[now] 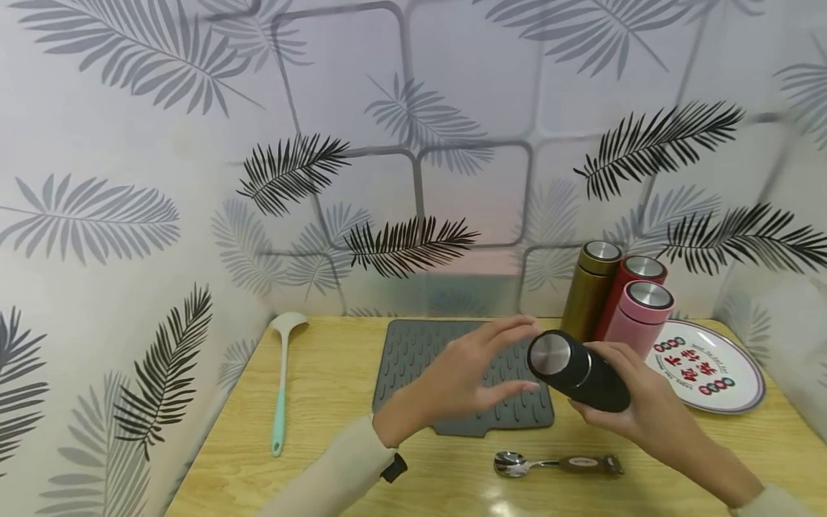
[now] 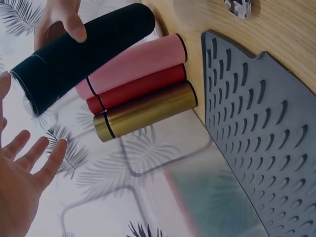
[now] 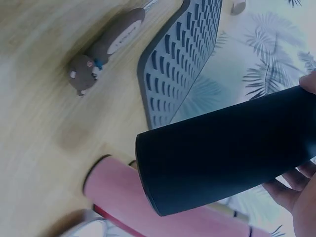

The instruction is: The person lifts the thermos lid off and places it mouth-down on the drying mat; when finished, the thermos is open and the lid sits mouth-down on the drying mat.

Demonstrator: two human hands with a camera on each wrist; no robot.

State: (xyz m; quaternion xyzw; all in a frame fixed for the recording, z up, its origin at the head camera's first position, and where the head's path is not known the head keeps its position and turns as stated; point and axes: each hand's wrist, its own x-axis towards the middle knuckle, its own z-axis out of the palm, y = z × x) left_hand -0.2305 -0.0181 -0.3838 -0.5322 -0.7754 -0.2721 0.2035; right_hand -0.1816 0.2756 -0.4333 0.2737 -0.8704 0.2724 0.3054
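My right hand (image 1: 652, 402) grips a black thermos flask (image 1: 604, 384) around its body and holds it tilted, its silver-topped lid toward my left hand. The left hand (image 1: 455, 370) is spread with thumb and fingers apart, close to that lid and holding nothing. Behind the black flask stand a pink flask (image 1: 636, 327), a red flask (image 1: 615, 301) and a gold flask (image 1: 580, 301), all with silver-topped lids. In the right wrist view the base end of the black thermos (image 3: 222, 153) overlaps the pink flask (image 3: 128, 190).
A grey ridged drying mat (image 1: 413, 359) lies behind the left hand. In front of it is a spoon (image 1: 581, 464) with a brown bear-shaped handle. A ladle (image 1: 282, 380) with a mint handle lies at the left, a printed white plate (image 1: 736, 362) at the right. A patterned wall covering (image 1: 465, 201) rises behind.
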